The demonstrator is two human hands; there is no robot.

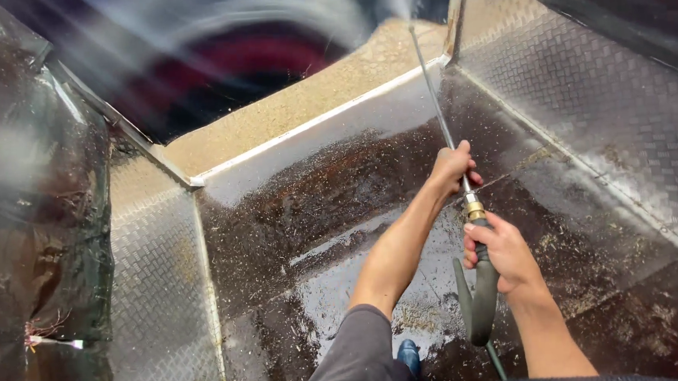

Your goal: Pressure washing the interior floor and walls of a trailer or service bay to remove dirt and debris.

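Note:
My left hand (452, 168) grips the thin metal lance (432, 91) of a pressure washer partway up its length. My right hand (504, 252) is wrapped around the dark green trigger handle (480, 299), just below a brass fitting (475, 208). The lance points up and away, and white spray (265, 14) fans out from its tip across a dark round shape with a red band (229, 64) at the top. A green hose (496, 361) trails down from the handle.
I stand on a wet, dirty metal floor (316, 207) with checker-plate walls on the right (601, 112) and lower left (158, 303). A muddy ledge (295, 107) runs across the back. A black sheet (28, 233) hangs at the left. A blue shoe tip (409, 357) shows below.

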